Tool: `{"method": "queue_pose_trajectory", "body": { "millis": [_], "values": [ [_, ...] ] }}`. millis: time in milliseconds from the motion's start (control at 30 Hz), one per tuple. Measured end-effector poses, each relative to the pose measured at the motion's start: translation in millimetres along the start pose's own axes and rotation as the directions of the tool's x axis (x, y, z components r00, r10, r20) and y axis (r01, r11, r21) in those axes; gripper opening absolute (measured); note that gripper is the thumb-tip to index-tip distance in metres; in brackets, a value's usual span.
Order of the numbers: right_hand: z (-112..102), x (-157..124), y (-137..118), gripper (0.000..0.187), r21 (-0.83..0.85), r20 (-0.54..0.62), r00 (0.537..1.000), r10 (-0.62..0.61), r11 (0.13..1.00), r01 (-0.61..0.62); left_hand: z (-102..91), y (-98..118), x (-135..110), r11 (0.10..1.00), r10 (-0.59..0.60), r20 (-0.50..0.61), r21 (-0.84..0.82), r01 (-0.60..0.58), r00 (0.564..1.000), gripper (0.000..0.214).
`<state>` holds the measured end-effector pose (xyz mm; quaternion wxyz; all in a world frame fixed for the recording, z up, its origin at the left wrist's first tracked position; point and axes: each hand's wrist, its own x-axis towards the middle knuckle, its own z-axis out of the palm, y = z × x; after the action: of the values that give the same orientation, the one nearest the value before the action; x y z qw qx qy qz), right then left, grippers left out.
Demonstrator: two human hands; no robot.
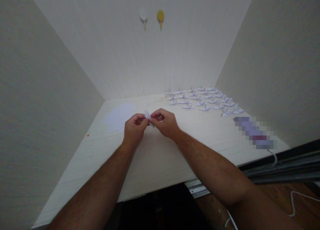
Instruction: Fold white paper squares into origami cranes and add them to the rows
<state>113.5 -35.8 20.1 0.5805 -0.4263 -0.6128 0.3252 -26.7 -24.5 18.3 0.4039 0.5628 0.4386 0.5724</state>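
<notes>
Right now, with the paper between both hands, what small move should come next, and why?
Perhaps steady the folded paper with the left hand and press its fold with the right hand: both hands pinch it, and it looks narrow, unlike the spread paper birds at the back right.

"What sort of place is suggested?"

"A room in a home, most likely, though a small office cannot be ruled out. The plain white bench is enclosed like a nook, by a back wall along its far edge and by side walls at its left and right edges."

"Is anything domestic seen?"

"Two small hooks, one white and one yellow, are fixed to the back wall. Past the near edge, toward the right, wood-look flooring is crossed by a white cable."
</notes>
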Motion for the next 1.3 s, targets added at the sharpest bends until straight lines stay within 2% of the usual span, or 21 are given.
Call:
{"method": "queue_pose_trajectory", "body": {
  "millis": [133, 300, 500, 700, 867, 1067, 1300],
  "values": [
    [0.9, 2.5, 5.1, 0.017, 0.046, 0.015, 0.999, 0.029, 0.998, -0.030, -0.4, 3.8, -1.9, 0.996, 0.041, 0.016, 0.085, -0.042, 0.999, 0.017],
    [1.9, 2.8, 5.3, 0.013, 0.062, 0.029, 0.999, 0.042, 0.997, -0.044, 0.5, 3.6, -2.5, 0.994, 0.079, 0.028, 0.079, -0.081, 0.996, 0.021],
    [3.2, 2.3, 3.8, 0.012, 0.051, 0.050, 0.998, 0.043, 0.998, -0.046, 1.1, 3.5, -3.0, 0.990, 0.066, 0.006, 0.122, -0.066, 0.998, 0.018],
    [0.5, 4.3, 9.4, 0.008, 0.011, 0.083, 0.996, 0.013, 1.000, -0.014, -0.3, 3.2, -2.0, 0.995, 0.058, 0.080, 0.076, -0.064, 0.995, 0.017],
    [1.6, 4.3, 12.3, 0.019, 0.018, 0.074, 0.997, 0.037, 0.999, -0.038, -1.8, 1.9, 0.0, 0.996, 0.038, 0.113, 0.071, -0.046, 0.993, 0.017],
    [2.6, 2.5, 11.1, 0.017, -0.088, 0.063, 0.998, 0.015, 0.996, -0.009, -1.7, -0.6, 0.9, 1.000, -0.003, 0.068, 0.001, 0.003, 0.998, 0.020],
    [-0.7, 2.5, 5.1, 0.009, -0.290, -0.001, 0.997, -0.083, 0.954, 0.079, 1.9, -0.2, -1.3, 1.000, -0.001, 0.023, 0.026, 0.000, 1.000, 0.020]
  ]
}}
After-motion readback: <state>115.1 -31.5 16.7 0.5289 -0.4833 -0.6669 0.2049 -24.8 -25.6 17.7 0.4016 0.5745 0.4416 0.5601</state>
